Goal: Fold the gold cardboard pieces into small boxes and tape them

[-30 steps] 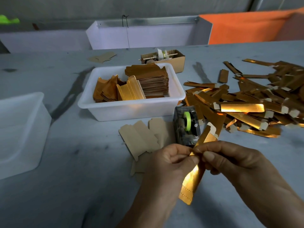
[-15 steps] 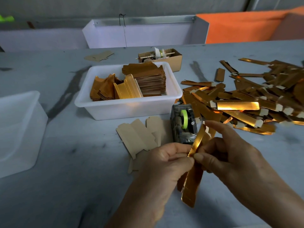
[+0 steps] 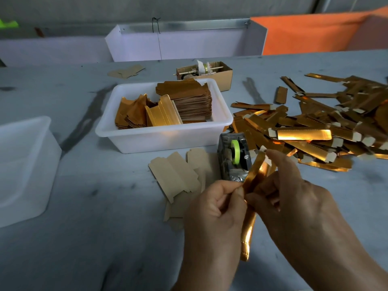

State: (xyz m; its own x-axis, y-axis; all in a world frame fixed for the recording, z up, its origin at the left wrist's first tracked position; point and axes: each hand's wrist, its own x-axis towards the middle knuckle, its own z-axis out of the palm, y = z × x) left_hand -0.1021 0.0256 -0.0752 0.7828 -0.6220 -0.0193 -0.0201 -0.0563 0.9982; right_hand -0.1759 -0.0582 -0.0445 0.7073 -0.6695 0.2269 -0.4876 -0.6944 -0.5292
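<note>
Two hands meet over the near middle of the table and share one long gold cardboard piece [image 3: 251,181]. The left hand [image 3: 212,215] pinches its near-left edge between thumb and curled fingers, steadying it. The right hand [image 3: 294,198] curls its fingers round the upper stretch, likely pressing the long sides together into a slim box; how far the seam is closed is hard to tell, as the fingers cover it. The piece stands tilted, its far end up by the tape dispenser [image 3: 234,158], which sits just beyond the hands so tape is in short reach.

A white tub [image 3: 168,137] of stacked unfolded blanks sits far left of the dispenser, and a few flat blanks [image 3: 176,175] lie face-down just left of the hands as the next supply. To the right spreads a pile of folded gold boxes [image 3: 315,131], its near edge close to the right hand. Bare table lies near and left, before a second tub [image 3: 25,164] at the left edge.
</note>
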